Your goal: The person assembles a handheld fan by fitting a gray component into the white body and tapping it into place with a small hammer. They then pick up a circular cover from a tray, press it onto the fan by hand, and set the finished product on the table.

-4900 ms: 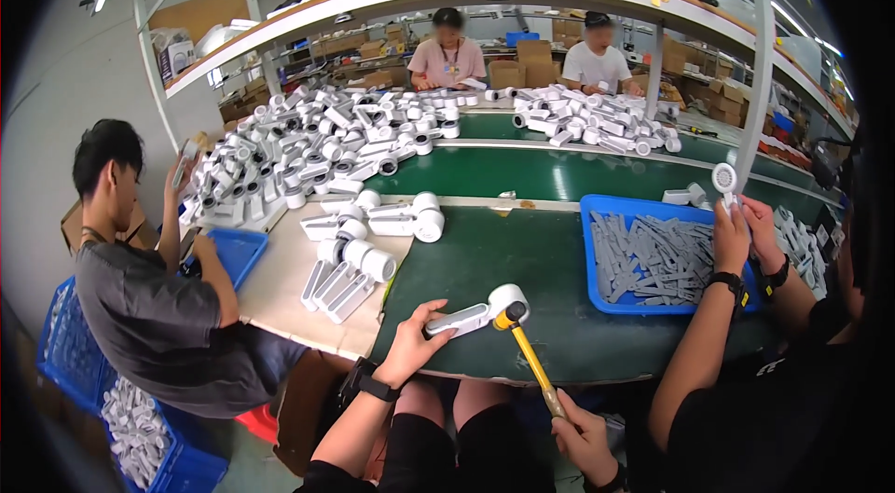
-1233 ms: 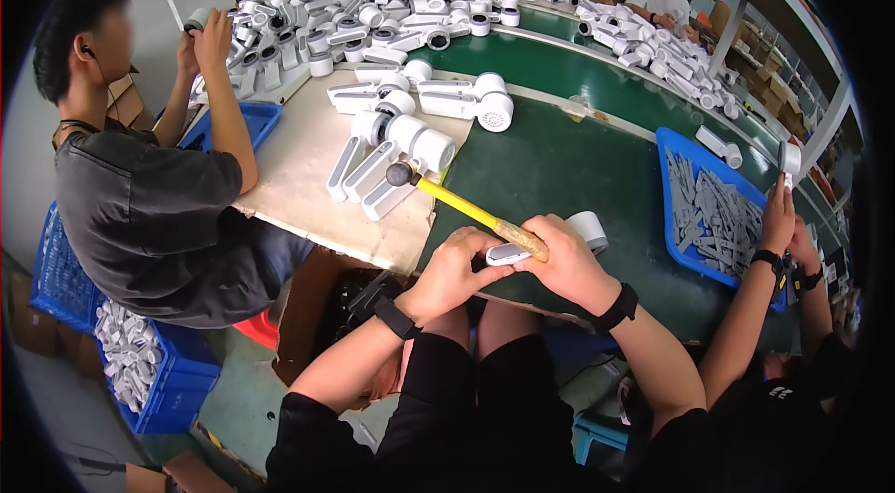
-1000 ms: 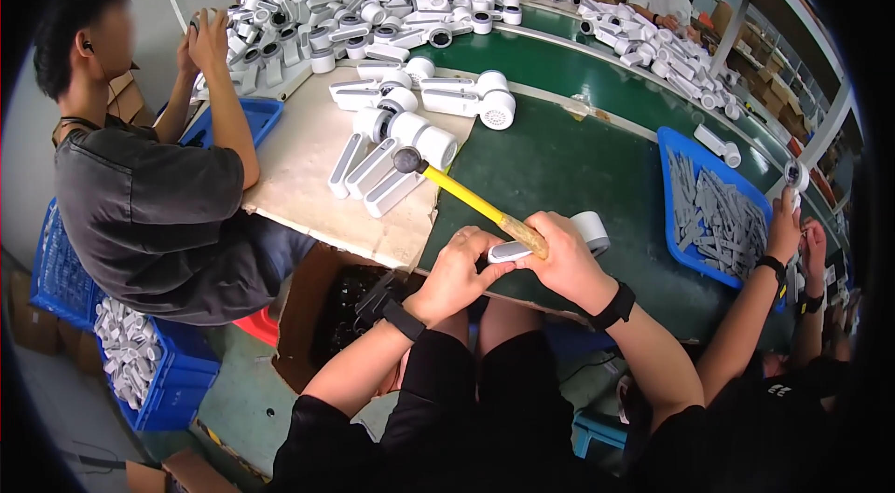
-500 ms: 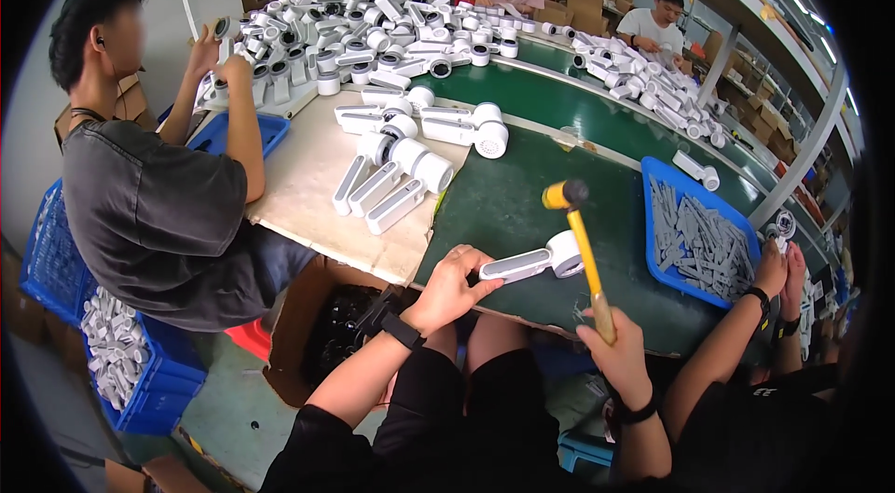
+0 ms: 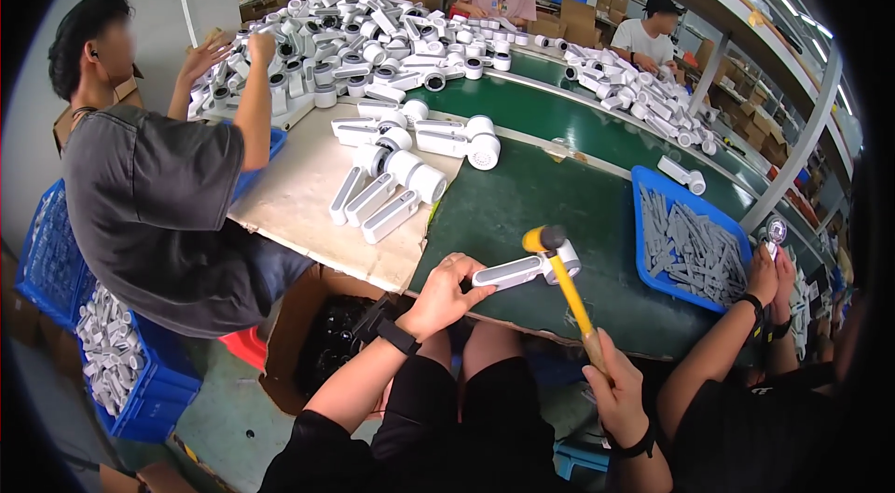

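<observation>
My left hand (image 5: 442, 294) grips the handle end of a white hair-dryer-shaped housing (image 5: 508, 274), which has a grey-edged inset along its handle and a round head. It lies at the front of the green tabletop, with its head pointing right. In my right hand (image 5: 617, 392) is a hammer (image 5: 571, 295) with a yellow and black head, held by its wooden handle. The hammer's head overlaps the housing's round end from this angle; whether they touch I cannot tell. Several similar housings (image 5: 417, 174) lie on the beige board to the left.
A blue tray (image 5: 643, 260) of grey strips stands at right, beside another person's hands (image 5: 772, 277) holding a part. At left a person in a dark shirt (image 5: 154, 176) faces a large heap of housings (image 5: 354, 36). An open cardboard box (image 5: 289, 325) sits below the table edge.
The hammer's head has come down and left, closer to the housing's round end. The housing has tilted a little, its head end higher. The person at left has moved their hands apart.
</observation>
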`<state>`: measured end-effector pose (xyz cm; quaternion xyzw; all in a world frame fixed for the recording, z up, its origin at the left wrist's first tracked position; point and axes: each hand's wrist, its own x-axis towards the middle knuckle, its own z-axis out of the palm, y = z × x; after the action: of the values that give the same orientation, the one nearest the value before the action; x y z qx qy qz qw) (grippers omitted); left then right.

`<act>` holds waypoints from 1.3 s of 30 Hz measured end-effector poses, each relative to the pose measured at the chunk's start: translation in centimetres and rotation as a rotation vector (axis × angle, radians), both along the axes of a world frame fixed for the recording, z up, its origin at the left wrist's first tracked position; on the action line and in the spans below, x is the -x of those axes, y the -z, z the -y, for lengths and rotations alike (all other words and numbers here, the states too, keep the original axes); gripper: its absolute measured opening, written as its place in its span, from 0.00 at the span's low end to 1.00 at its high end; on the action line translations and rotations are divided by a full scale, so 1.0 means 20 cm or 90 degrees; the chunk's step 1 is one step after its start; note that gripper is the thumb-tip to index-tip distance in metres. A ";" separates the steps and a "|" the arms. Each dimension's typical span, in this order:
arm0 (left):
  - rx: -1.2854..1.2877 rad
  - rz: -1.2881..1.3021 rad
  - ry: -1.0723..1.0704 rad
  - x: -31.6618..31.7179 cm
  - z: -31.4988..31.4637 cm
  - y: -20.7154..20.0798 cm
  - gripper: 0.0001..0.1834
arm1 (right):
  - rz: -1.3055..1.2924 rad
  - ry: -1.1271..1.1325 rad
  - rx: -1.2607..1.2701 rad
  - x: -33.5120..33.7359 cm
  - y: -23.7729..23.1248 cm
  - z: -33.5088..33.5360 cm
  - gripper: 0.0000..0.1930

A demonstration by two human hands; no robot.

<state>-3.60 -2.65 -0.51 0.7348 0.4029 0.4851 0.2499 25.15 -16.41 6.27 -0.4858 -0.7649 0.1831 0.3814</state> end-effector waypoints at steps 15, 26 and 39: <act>0.014 -0.004 -0.017 0.00 0.00 0.00 0.13 | 0.003 -0.045 0.116 0.05 -0.01 -0.02 0.27; 0.002 0.016 -0.017 -0.01 0.00 0.03 0.14 | -0.069 -0.038 0.013 0.08 -0.03 0.00 0.28; 0.050 0.044 -0.096 -0.03 0.04 0.03 0.15 | 0.002 -0.075 0.095 0.09 -0.10 0.00 0.27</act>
<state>-3.09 -3.36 -1.14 0.6749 0.4669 0.5112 0.2553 23.29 -16.41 8.19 -0.4670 -0.7770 0.2609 0.3318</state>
